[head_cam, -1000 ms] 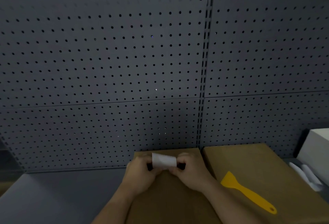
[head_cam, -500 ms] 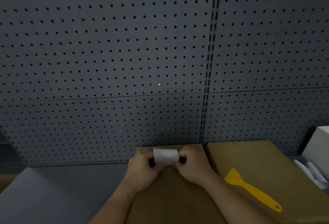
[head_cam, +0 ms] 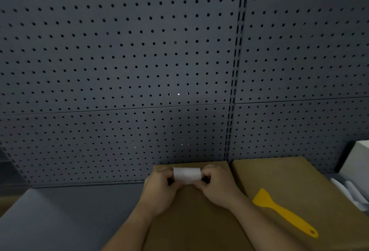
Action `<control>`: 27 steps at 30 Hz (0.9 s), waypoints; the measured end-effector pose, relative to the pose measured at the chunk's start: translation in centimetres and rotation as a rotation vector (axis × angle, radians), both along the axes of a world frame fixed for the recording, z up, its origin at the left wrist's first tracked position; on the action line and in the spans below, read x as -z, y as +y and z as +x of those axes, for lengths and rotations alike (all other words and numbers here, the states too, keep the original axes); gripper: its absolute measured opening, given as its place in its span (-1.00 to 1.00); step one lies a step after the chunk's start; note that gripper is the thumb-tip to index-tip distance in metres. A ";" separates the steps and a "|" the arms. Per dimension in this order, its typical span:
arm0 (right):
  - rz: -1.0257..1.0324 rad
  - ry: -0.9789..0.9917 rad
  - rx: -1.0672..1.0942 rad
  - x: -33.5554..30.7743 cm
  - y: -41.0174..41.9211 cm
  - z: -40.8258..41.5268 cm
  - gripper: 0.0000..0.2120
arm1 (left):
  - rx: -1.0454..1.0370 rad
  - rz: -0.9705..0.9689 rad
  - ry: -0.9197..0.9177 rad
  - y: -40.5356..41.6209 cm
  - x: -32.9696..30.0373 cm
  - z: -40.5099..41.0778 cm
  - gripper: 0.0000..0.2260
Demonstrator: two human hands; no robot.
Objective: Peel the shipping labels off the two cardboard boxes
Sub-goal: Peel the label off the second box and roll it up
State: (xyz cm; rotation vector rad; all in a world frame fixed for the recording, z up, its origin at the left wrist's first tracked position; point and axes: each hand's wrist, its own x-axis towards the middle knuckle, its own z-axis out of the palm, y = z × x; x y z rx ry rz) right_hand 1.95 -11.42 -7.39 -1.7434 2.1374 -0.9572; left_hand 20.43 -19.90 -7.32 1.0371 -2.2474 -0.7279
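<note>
Two brown cardboard boxes lie side by side at the bottom: the left box (head_cam: 195, 220) under my hands and the right box (head_cam: 289, 178). A white shipping label (head_cam: 186, 175), curled into a loose roll, is held above the left box's far end. My left hand (head_cam: 159, 188) pinches its left end and my right hand (head_cam: 215, 186) pinches its right end. No label shows on the visible top of either box.
A yellow plastic scraper (head_cam: 283, 211) lies on the right box. A grey pegboard wall (head_cam: 139, 61) stands right behind the boxes. A grey shelf surface (head_cam: 60, 214) spreads to the left. A white box (head_cam: 357, 163) and white paper scraps (head_cam: 351, 192) sit at the far right.
The view has tilted slightly, shifting the boxes and scraper right. My hands keep hold of the label and have rolled it a little tighter.
</note>
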 end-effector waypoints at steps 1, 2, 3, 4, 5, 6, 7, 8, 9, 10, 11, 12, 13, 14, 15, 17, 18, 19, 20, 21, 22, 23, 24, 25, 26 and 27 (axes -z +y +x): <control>-0.002 -0.003 0.002 0.0 0.0 0.0 -0.72 | -0.002 0.000 0.000 -0.1 0.0 0.0 -0.85; -0.005 -0.006 0.001 0.1 0.0 0.0 -0.72 | 0.000 0.004 0.006 -0.1 0.0 0.0 -0.86; -0.007 -0.008 0.001 0.2 -0.1 -0.1 -0.72 | 0.001 0.012 0.013 -0.2 0.1 -0.1 -0.86; -0.008 -0.010 0.001 0.2 -0.1 -0.1 -0.72 | -0.001 0.020 0.014 -0.2 0.1 -0.1 -0.86; -0.006 -0.012 0.001 0.2 -0.1 -0.1 -0.73 | -0.004 0.024 0.011 -0.2 0.1 0.0 -0.87; -0.008 -0.011 -0.002 0.3 0.0 -0.1 -0.72 | -0.005 0.026 0.006 -0.2 0.2 0.0 -0.86; -0.011 -0.007 -0.002 0.3 0.0 -0.1 -0.72 | -0.004 0.025 0.006 -0.2 0.2 0.0 -0.86; -0.014 -0.003 -0.002 0.3 0.0 -0.1 -0.72 | -0.003 0.021 0.008 -0.3 0.3 0.0 -0.86; -0.015 -0.001 -0.002 0.3 0.0 -0.1 -0.73 | -0.002 0.016 0.011 -0.3 0.3 0.0 -0.85; -0.017 -0.003 -0.003 0.3 0.0 -0.1 -0.74 | -0.004 0.015 0.015 -0.2 0.3 0.0 -0.85; -0.017 -0.006 -0.002 0.3 0.0 -0.1 -0.76 | -0.006 0.016 0.019 -0.2 0.2 -0.1 -0.85; -0.016 -0.011 0.000 0.3 0.0 -0.1 -0.78 | -0.009 0.019 0.019 -0.2 0.2 -0.1 -0.85; -0.011 -0.012 0.005 0.3 -0.1 -0.1 -0.82 | -0.010 0.021 0.017 -0.2 0.2 -0.1 -0.85; -0.010 -0.014 0.007 0.3 -0.1 -0.2 -0.85 | -0.009 0.023 0.015 -0.2 0.2 0.0 -0.85; -0.008 -0.015 0.011 0.4 -0.1 -0.2 -0.85 | -0.006 0.022 0.017 -0.2 0.2 0.0 -0.85; -0.010 -0.021 0.012 0.3 -0.1 -0.2 -0.85 | -0.005 0.022 0.020 -0.2 0.1 0.0 -0.86; -0.012 -0.023 0.010 0.3 -0.1 -0.2 -0.85 | -0.008 0.024 0.021 -0.2 0.1 0.0 -0.86; -0.010 -0.024 0.010 0.3 -0.1 -0.2 -0.84 | -0.009 0.024 0.020 -0.2 0.1 0.0 -0.86; -0.011 -0.023 0.010 0.3 -0.1 -0.2 -0.82 | -0.009 0.022 0.018 -0.1 0.1 0.0 -0.86; -0.010 -0.023 0.013 0.3 -0.1 -0.2 -0.82 | -0.007 0.016 0.016 -0.1 0.1 0.0 -0.85; -0.011 -0.026 0.015 0.4 -0.1 -0.2 -0.84 | -0.005 0.011 0.015 -0.1 0.0 0.0 -0.85; -0.009 -0.032 0.017 0.4 -0.2 -0.2 -0.84 | -0.002 0.006 0.018 -0.1 0.0 -0.1 -0.85; -0.009 -0.037 0.017 0.4 -0.2 -0.3 -0.84 | -0.001 0.006 0.022 -0.1 -0.1 -0.1 -0.84; -0.011 -0.040 0.017 0.4 -0.2 -0.3 -0.84 | -0.001 0.007 0.026 0.0 -0.1 -0.1 -0.83; -0.014 -0.041 0.016 0.3 -0.2 -0.2 -0.82 | -0.001 0.014 0.029 0.0 -0.2 -0.1 -0.83; -0.018 -0.041 0.016 0.3 -0.2 -0.2 -0.79 | 0.001 0.022 0.032 0.0 -0.1 -0.1 -0.82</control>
